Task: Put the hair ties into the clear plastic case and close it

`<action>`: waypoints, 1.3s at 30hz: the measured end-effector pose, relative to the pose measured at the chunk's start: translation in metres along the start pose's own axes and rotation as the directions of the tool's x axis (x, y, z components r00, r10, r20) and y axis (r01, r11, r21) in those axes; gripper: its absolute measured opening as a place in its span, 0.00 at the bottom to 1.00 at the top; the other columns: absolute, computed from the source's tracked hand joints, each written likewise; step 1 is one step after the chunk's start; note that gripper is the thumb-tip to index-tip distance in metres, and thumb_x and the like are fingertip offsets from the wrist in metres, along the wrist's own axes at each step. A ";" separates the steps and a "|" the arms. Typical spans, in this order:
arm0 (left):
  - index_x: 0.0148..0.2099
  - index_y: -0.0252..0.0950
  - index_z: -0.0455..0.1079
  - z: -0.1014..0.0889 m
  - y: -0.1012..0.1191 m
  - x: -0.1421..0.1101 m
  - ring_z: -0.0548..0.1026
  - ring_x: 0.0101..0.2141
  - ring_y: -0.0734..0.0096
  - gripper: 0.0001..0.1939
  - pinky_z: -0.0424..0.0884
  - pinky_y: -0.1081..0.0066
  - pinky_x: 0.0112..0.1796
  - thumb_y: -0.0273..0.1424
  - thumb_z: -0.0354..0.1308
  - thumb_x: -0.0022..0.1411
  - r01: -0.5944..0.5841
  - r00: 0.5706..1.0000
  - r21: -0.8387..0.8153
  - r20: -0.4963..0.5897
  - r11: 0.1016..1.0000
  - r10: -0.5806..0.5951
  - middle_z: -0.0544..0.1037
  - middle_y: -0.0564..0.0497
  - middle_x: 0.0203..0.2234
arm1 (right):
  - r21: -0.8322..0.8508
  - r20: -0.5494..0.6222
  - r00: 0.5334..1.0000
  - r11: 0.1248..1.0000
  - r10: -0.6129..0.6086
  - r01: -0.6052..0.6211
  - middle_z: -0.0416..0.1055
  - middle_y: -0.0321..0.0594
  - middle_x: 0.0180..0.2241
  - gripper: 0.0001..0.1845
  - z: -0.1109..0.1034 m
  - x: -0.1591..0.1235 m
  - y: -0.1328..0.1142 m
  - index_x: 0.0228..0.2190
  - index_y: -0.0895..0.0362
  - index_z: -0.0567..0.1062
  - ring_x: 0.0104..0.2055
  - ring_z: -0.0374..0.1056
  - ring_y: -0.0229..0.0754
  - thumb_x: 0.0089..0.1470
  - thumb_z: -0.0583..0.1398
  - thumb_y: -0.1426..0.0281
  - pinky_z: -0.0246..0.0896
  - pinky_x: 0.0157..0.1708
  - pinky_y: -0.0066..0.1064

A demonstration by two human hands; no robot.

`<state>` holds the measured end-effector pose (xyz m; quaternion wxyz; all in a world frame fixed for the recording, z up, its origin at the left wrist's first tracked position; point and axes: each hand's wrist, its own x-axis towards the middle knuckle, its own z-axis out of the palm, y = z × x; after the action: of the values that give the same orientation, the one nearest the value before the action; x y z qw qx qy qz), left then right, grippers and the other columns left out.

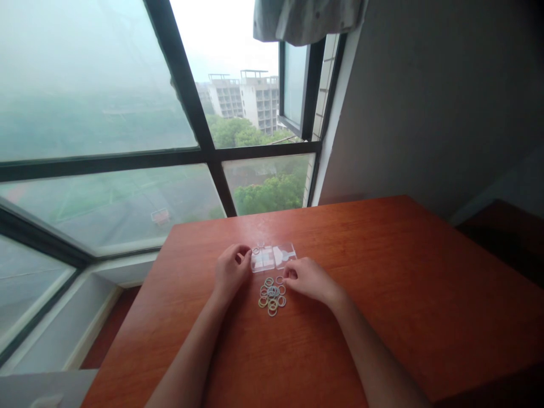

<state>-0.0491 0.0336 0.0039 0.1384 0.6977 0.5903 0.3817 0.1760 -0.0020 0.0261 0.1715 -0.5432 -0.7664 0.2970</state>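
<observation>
A clear plastic box lies open on the tabletop, its lid folded out to the right. One ring rests in the box's upper left part. My left hand curls around the box's left edge, thumb and fingers against it. In front of the box is a loose pile of small rings, pale green, grey-blue and yellowish. My right hand is closed in a pinch at the pile's upper right, its fingertips at a pale ring.
The reddish-brown wooden table reaches a window with dark frames at its far side. A grey wall rises behind on the right. A curtain hangs at the top, and an open window sash is below it.
</observation>
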 end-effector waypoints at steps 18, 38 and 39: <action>0.34 0.37 0.72 0.004 -0.006 0.000 0.71 0.24 0.74 0.07 0.66 0.74 0.27 0.33 0.55 0.58 -0.025 0.999 0.024 0.024 0.999 0.024 0.76 0.53 0.26 | -0.036 0.054 0.998 0.999 0.017 -0.015 0.76 0.37 0.27 0.05 -0.001 0.000 0.000 0.26 0.56 0.78 0.29 0.68 0.37 0.48 0.60 0.72 0.52 0.27 0.25; 0.34 0.36 0.73 -0.006 0.009 -0.003 0.69 0.23 0.74 0.07 0.65 0.74 0.27 0.33 0.56 0.58 -0.031 0.999 -0.011 0.034 0.999 0.032 0.75 0.52 0.26 | -0.003 0.101 0.995 1.000 0.014 -0.014 0.74 0.34 0.26 0.03 0.001 -0.002 0.000 0.26 0.55 0.78 0.28 0.66 0.36 0.45 0.64 0.69 0.49 0.25 0.24; 0.34 0.36 0.72 -0.007 0.010 -0.003 0.69 0.23 0.74 0.07 0.65 0.74 0.27 0.33 0.56 0.58 -0.033 0.999 -0.014 0.038 0.999 0.033 0.75 0.52 0.27 | -0.003 0.101 0.995 1.000 0.011 -0.011 0.74 0.34 0.25 0.03 0.001 -0.002 0.000 0.26 0.55 0.78 0.28 0.66 0.36 0.45 0.64 0.70 0.49 0.25 0.24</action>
<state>-0.0468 0.0261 0.0133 0.1479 0.7135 0.5734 0.3746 0.1762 -0.0039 0.0253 0.1301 -0.5318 -0.7714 0.3243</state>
